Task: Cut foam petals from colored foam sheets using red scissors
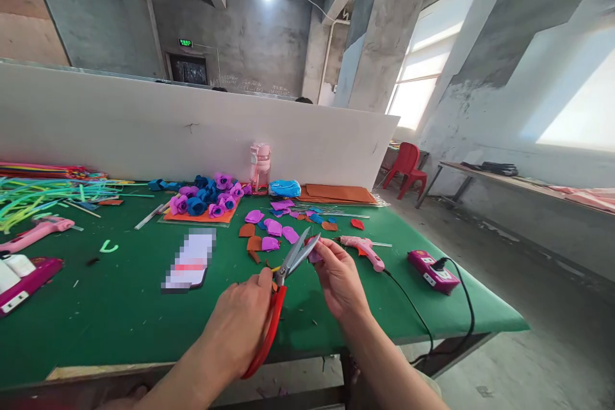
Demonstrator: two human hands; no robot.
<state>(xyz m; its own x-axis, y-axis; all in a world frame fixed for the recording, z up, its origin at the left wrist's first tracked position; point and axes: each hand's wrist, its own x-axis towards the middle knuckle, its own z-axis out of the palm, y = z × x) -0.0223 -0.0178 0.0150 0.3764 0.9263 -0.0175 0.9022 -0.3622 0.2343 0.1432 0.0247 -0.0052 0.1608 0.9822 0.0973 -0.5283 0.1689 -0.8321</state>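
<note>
My left hand [240, 317] is closed around a pair of red-handled scissors [273, 327], whose blades stand apart and point up and to the right. A small purple petal [314, 257] is pinched in the fingertips of my right hand [342, 278], close to the blade tips. The blades partly cover what lies behind them. Just beyond my hands, purple petals [273, 227], brown petals [246, 230] and blue scraps lie loose on the green table [158, 333]. A pink glue gun [365, 250] rests to the right of my right hand.
A phone [195, 259] lies left of my hands. Finished purple and blue flowers [196, 205] are heaped behind it. A corded magenta power strip [433, 272] sits at right, another [29, 285] at far left near a second glue gun [38, 234]. A white partition [192, 122] borders the table's back.
</note>
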